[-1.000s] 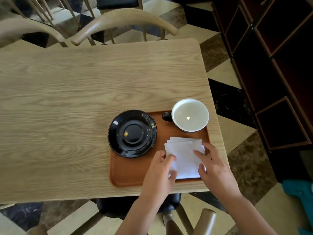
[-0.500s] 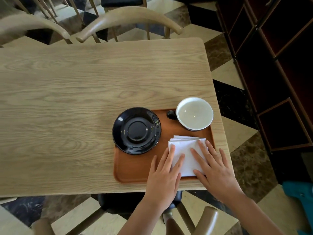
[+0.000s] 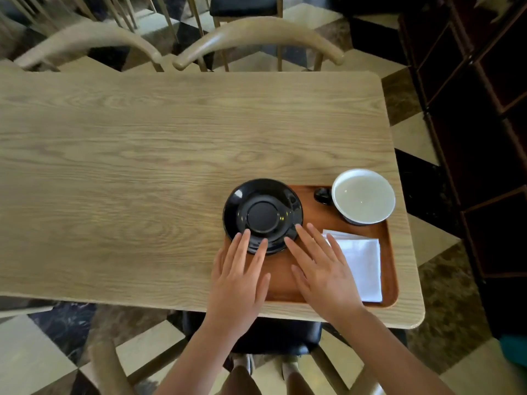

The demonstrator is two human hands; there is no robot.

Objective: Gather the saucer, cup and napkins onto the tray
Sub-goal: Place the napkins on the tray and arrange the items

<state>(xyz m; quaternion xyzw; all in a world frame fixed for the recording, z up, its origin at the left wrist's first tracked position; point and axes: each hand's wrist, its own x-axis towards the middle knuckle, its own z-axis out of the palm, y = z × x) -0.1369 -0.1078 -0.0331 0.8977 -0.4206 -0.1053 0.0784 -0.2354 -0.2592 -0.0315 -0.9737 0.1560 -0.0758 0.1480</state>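
Note:
A brown tray [image 3: 316, 220] lies at the table's near right corner. A black saucer [image 3: 262, 213] rests on the tray's left end and overhangs its left rim. At the tray's far right stands a cup [image 3: 363, 196] with a white inside and a black handle. White napkins [image 3: 360, 263] lie stacked on the tray's right side. My left hand [image 3: 239, 277] is flat, fingers spread, fingertips touching the saucer's near edge. My right hand [image 3: 322, 269] is flat over the tray, fingertips at the saucer's right edge, covering part of the napkins. Neither hand grips anything.
The light wooden table [image 3: 142, 181] stretches left and far from the tray. Two curved wooden chair backs [image 3: 256, 32] stand at the far edge. A dark shelf unit [image 3: 484, 109] stands to the right. A chair seat [image 3: 279, 334] sits below the near edge.
Both hands have left the napkins and moved left to the saucer's near edge. The napkins stay on the tray. The camera view has shifted left.

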